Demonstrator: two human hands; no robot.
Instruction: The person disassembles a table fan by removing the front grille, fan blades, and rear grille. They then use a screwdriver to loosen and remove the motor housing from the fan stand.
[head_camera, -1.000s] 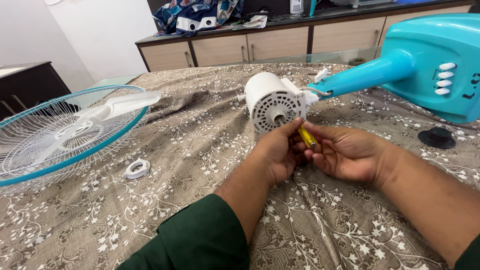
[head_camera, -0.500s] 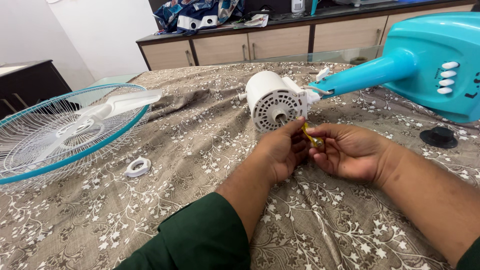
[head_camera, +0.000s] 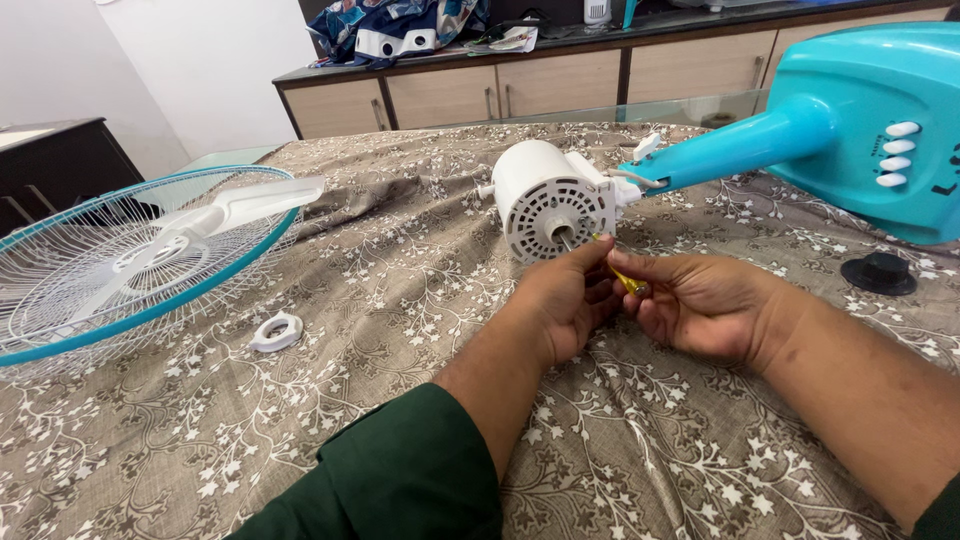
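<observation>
Both hands meet just near of the white round plastic fan motor housing (head_camera: 548, 201) – the left hand (head_camera: 565, 300) and right hand (head_camera: 700, 303) each pinch a thin yellow-handled screwdriver (head_camera: 625, 279), its tip at the housing's face. The turquoise plastic fan stand (head_camera: 860, 125) lies far right; a blue-rimmed wire fan guard (head_camera: 120, 265) lies left, a white plastic ring nut (head_camera: 275, 333) beside it – brown flowered cloth (head_camera: 400, 290) open between.

Few such items showed. On the turquoise fan base (head_camera: 880, 110), at the right edge of the view, dark printed markings (head_camera: 945, 170) sat beside a column of white push buttons (head_camera: 893, 155). On the far counter (head_camera: 600, 45) lay a small pile of printed papers (head_camera: 505, 40), white with mixed colours. No screens or signs appeared.
</observation>
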